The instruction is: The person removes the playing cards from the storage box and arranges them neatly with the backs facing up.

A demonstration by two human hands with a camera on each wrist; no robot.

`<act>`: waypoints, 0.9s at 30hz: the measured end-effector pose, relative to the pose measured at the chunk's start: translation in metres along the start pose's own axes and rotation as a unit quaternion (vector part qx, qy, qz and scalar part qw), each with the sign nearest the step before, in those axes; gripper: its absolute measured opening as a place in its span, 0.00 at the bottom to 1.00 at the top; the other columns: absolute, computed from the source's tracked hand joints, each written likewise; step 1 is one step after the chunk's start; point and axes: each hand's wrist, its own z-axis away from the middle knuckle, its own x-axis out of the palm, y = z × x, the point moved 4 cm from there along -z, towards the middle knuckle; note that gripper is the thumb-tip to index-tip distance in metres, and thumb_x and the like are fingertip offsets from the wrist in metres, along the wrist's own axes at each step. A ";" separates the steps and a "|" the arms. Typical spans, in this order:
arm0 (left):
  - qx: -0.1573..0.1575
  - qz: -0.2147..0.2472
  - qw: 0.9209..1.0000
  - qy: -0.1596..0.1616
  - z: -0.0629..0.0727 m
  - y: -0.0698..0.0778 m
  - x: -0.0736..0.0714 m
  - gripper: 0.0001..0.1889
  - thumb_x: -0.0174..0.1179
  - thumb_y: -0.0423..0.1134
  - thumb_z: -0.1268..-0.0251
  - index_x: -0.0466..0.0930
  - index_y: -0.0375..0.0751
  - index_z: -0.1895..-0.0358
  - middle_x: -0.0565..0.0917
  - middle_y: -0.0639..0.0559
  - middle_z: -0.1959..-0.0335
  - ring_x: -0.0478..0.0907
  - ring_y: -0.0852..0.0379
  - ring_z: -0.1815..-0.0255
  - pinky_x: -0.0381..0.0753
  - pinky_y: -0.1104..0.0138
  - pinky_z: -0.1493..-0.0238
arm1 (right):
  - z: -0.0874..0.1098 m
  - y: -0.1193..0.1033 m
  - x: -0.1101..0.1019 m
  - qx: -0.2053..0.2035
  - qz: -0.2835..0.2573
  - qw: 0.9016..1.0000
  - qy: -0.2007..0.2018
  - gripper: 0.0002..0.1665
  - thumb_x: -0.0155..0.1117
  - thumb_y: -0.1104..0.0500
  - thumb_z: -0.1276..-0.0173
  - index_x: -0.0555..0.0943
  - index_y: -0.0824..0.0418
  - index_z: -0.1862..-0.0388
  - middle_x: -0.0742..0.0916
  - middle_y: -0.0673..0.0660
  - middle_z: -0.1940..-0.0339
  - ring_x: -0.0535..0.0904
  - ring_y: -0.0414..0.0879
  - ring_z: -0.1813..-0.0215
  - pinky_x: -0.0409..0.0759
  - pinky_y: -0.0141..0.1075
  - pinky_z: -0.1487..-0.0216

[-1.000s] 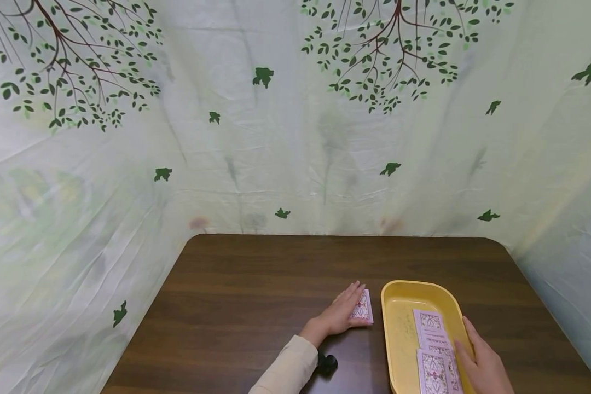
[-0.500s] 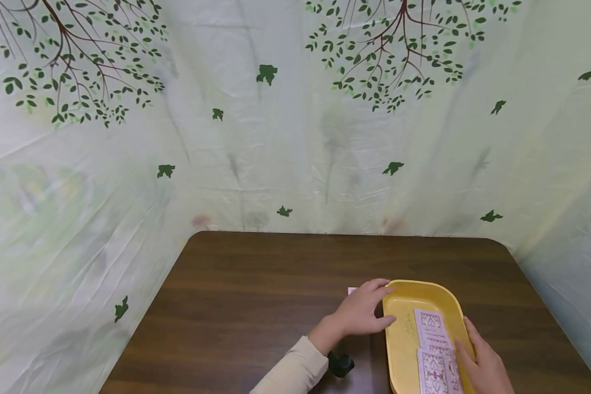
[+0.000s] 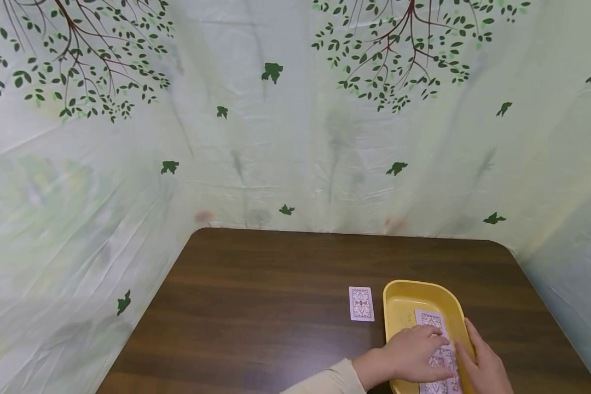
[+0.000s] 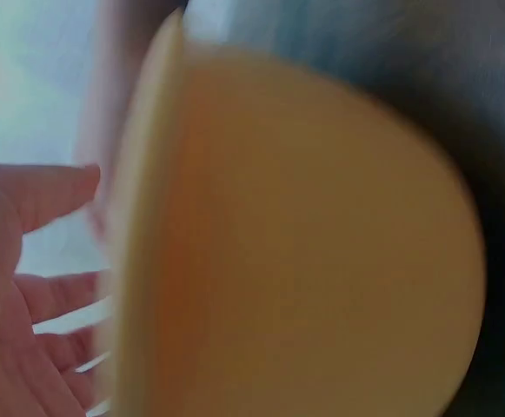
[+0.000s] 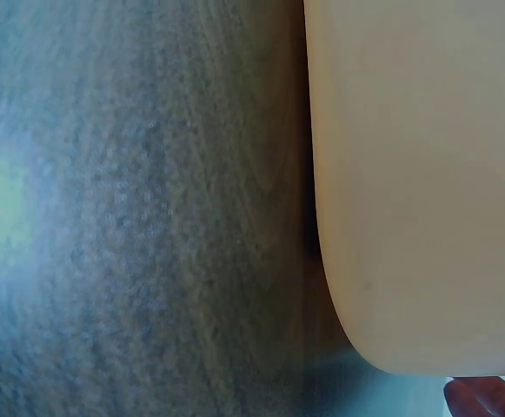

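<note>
My left hand [image 3: 413, 353] reaches across the yellow tray [image 3: 396, 314], over the patterned playing cards [image 3: 429, 317] lying overlapped in it. Its fingers are spread and relaxed, and it hides part of the cards. In the left wrist view the thumb and fingers of that hand [image 4: 26, 261] show beside the blurred tray wall [image 4: 322, 234]. My right hand [image 3: 487, 364] grips the tray's right side, thumb at the inner edge, fingers along the outside. Left of the tray, a playing card [image 3: 361, 304] with the same patterned back lies on the table.
The dark brown wooden table [image 3: 256, 284] extends to the left and behind the tray. A pale curtain [image 3: 305, 164] printed with branches and green birds hangs around its far and side edges.
My left hand has moved right from the card on the table, over the tray's left rim, to above the cards inside. That table card is now uncovered. The right hand stays at the tray.
</note>
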 end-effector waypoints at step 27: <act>-0.102 -0.060 0.991 -0.069 -0.015 0.022 0.049 0.34 0.65 0.69 0.64 0.72 0.61 0.48 0.70 0.62 0.59 0.64 0.65 0.60 0.62 0.68 0.67 | -0.001 0.002 0.001 0.020 -0.008 1.000 -0.023 0.34 0.50 0.57 0.30 0.54 0.75 0.33 0.69 0.80 0.45 0.71 0.71 0.52 0.67 0.62 0.57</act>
